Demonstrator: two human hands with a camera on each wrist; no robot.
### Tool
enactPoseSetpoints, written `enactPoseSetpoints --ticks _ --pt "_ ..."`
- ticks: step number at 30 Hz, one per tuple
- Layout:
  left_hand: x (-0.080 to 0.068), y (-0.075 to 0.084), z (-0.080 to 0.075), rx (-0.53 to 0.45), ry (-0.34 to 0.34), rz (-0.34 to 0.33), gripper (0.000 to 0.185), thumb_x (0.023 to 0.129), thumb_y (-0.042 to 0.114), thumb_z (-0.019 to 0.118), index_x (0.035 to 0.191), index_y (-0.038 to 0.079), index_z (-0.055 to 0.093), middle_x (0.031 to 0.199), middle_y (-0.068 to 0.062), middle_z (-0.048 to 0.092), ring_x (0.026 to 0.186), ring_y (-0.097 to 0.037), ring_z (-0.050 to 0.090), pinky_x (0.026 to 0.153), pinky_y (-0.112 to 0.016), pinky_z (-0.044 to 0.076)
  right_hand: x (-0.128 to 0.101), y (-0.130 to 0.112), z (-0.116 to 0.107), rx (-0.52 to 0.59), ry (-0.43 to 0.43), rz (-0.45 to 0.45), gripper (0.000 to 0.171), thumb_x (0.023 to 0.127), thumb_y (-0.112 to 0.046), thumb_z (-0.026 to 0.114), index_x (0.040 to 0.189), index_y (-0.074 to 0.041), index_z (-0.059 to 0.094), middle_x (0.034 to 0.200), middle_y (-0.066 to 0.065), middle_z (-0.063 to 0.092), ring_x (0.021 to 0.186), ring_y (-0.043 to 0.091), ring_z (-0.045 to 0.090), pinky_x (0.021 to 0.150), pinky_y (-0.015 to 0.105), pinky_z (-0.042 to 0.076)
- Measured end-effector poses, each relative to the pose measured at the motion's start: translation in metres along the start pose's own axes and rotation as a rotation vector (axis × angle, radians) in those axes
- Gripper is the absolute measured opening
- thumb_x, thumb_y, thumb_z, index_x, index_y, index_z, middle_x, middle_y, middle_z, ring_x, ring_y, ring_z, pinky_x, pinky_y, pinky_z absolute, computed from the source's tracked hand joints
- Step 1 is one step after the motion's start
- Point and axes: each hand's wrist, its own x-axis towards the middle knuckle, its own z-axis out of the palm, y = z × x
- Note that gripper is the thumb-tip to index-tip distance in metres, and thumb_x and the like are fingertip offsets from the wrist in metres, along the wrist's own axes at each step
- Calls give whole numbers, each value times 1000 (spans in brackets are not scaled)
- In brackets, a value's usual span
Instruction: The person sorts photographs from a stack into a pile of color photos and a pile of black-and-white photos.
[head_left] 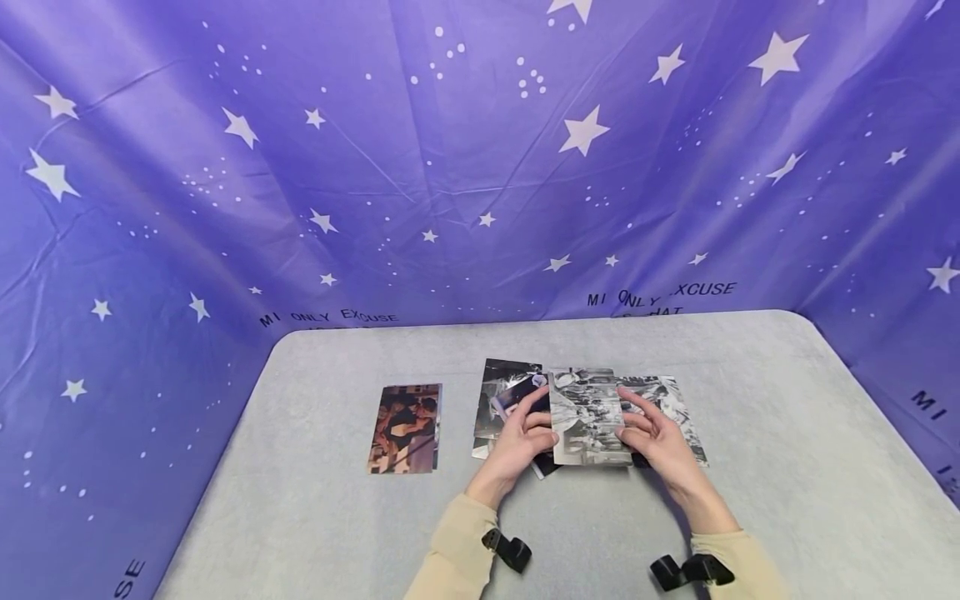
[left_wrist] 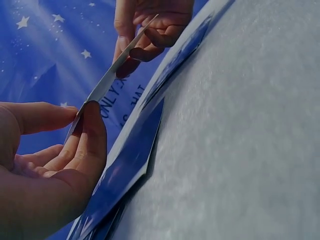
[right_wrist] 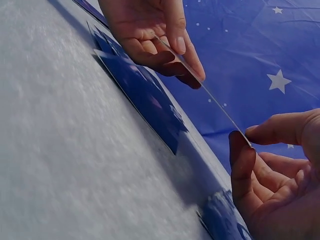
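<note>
The black-and-white photo (head_left: 588,417) lies between both hands, long axis pointing away; left hand (head_left: 520,439) and right hand (head_left: 654,437) pinch opposite edges, apparently clear of the table (head_left: 787,433).

A black-and-white photo print (head_left: 587,415) — portrait format, a crowded scene with a white border along its lower edge — is held lifted off the grey tabletop, pinched at its left edge by the left hand (head_left: 519,440) and at its right edge by the right hand (head_left: 651,437). In the wrist views it shows edge-on as a thin, slightly bowed sheet (left_wrist: 117,65) (right_wrist: 210,97), clear of the other prints below. It hangs face up over the middle of the spread of monochrome photos — roughly level, its long sides running away from the person.
</note>
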Motion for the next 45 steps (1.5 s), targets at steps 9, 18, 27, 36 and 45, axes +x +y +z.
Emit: enactPoseSetpoints --ticks 9,18,27,36,45 --pt "8 -3 15 -25 2 -10 74 78 -17 58 146 6 39 112 -14 54 85 -14 61 78 -28 53 -1 3 -13 -23 38 -26 62 89 3 61 145 4 34 125 27 46 89 2 60 78 17 48" --pt "16 -9 33 -31 -14 -29 73 78 -17 58 145 4 39 106 -9 52 82 -13 60 74 -28 53 -4 7 -28 10 96 -71 59 85 8 63 139 7 42 109 6 50 83 3 60 75 15 49" --pt "28 -12 52 12 2 -28 65 81 -16 57 142 0 42 99 -7 57 72 -8 59 69 -27 55 -6 10 -48 -23 128 -91 55 85 8 63 138 1 49 105 -2 55 83 1 60 74 14 49" --pt "42 -17 77 55 68 -40 63 77 -22 59 136 -3 49 90 -7 60 69 -14 62 66 -30 57 -5 11 -68 -235 177 -68 52 87 5 62 135 13 45 105 -4 56 83 -3 56 70 13 48" --pt "47 -24 88 25 49 -79 62 75 -25 58 135 -10 47 79 -5 53 63 -10 56 66 -30 57 -4 17 -78 -347 179 -49 47 85 6 59 129 18 47 101 5 60 78 -1 52 64 14 45"
